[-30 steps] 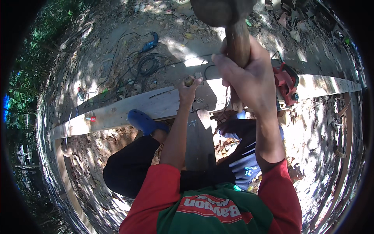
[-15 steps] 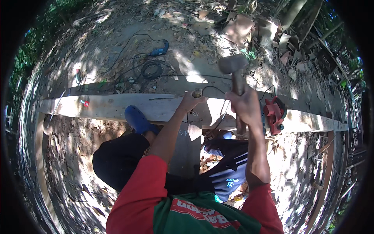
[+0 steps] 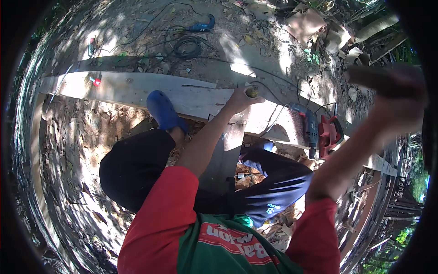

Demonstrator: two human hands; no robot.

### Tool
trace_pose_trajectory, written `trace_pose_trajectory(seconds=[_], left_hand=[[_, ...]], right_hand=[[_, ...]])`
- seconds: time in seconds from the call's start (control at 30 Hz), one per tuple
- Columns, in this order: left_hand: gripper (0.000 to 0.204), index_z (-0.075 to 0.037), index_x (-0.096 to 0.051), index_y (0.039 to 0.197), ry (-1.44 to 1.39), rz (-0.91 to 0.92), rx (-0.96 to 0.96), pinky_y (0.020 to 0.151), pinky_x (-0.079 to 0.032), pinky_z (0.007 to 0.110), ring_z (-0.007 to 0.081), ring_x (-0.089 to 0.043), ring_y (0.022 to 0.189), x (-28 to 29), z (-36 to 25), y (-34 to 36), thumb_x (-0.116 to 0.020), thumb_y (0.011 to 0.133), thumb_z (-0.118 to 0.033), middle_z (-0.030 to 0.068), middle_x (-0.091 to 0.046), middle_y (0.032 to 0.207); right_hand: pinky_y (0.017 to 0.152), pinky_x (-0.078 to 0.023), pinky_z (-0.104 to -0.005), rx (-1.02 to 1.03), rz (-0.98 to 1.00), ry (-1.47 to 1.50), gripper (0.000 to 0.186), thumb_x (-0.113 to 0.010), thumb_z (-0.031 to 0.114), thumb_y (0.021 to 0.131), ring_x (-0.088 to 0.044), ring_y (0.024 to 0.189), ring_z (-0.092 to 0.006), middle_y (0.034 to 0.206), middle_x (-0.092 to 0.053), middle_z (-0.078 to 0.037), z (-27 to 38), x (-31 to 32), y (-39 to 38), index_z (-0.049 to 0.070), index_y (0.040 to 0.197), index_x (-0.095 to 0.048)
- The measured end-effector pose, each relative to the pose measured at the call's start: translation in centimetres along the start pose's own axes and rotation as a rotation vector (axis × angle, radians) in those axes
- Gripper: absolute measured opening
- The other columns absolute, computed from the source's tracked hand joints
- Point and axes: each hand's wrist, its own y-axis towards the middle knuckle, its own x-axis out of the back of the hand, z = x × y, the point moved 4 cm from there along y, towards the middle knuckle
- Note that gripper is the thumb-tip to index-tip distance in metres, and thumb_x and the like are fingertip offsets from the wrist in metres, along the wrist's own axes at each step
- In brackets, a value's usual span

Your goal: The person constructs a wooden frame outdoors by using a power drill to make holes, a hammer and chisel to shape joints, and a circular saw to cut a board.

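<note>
My left hand (image 3: 241, 101) is closed around an upright chisel (image 3: 252, 92) over the wooden beam (image 3: 200, 98). Only the round top of its handle shows; the blade is hidden under my fist. Raised far out to the right, my right hand (image 3: 398, 112) grips a brown mallet (image 3: 374, 82), both smeared by motion. Below my left hand, a second board (image 3: 219, 162) meets the beam and runs back between my legs. A power drill (image 3: 311, 128) rests on the beam to the right, beside a red electric planer (image 3: 329, 137).
A blue clog (image 3: 162, 109) on my foot is against the beam. A red-handled small tool (image 3: 95, 81) lies on its left end. Beyond are a coiled black cable (image 3: 187, 47) and a blue power tool (image 3: 201, 25) on the ground. Wooden rails (image 3: 39, 150) stand at the sides.
My right hand has swung the mallet up and out to the right, away from the chisel. My left hand keeps its hold on the chisel. The whole view has shifted and tilted.
</note>
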Motion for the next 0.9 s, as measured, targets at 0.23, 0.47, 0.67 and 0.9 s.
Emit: trace_pose_trajectory(seconds=[0.23, 0.47, 0.67, 0.9], left_hand=[[0.038, -0.003, -0.062, 0.107, -0.121, -0.085, -0.085, 0.078, -0.049, 0.030, 0.0110, -0.059, 0.085, 1.1, -0.1, 1.7, -0.082, 0.078, -0.017, 0.0049, -0.066, 0.093], [0.023, -0.006, -0.063, 0.078, -0.058, -0.042, 0.159, 0.056, -0.042, 0.028, 0.0085, -0.054, 0.059, 4.0, 0.8, 6.2, -0.078, 0.079, -0.023, -0.0009, -0.057, 0.063], [0.027, -0.010, -0.056, 0.067, -0.069, -0.084, 0.028, 0.053, -0.037, 0.026, 0.0046, -0.046, 0.058, 0.0, -1.1, 3.2, -0.080, 0.077, -0.019, -0.0061, -0.051, 0.064], [0.024, -0.009, -0.058, 0.071, -0.060, -0.106, -0.074, 0.056, -0.038, 0.025, 0.0038, -0.046, 0.062, 0.9, -0.8, 1.1, -0.080, 0.080, -0.014, -0.0076, -0.052, 0.068]], right_hand=[[0.056, -0.053, -0.0335, -0.617, 0.741, -0.364, 0.034, -0.054, 0.012, 0.090, -0.063, 0.067, -0.0214, 0.086, -0.065, -0.012, -6.8, -5.0, -23.2, 0.000, 0.122, -0.053], [0.045, -0.048, -0.0326, -1.412, 0.894, -0.058, 0.026, -0.064, 0.016, 0.077, -0.059, 0.047, -0.0192, 0.062, -0.060, -0.010, -9.4, -2.8, -39.5, -0.005, 0.092, -0.059], [0.077, -0.053, -0.0472, -1.096, 1.210, -0.450, 0.038, -0.063, 0.022, 0.076, -0.067, 0.089, -0.0419, 0.092, -0.068, -0.027, -9.8, -2.4, -43.5, -0.008, 0.099, -0.060], [0.085, -0.052, -0.0464, -1.208, 1.313, -0.352, 0.040, -0.059, 0.022, 0.075, -0.067, 0.096, -0.0391, 0.097, -0.068, -0.027, -10.0, -2.5, -42.6, -0.009, 0.101, -0.061]])
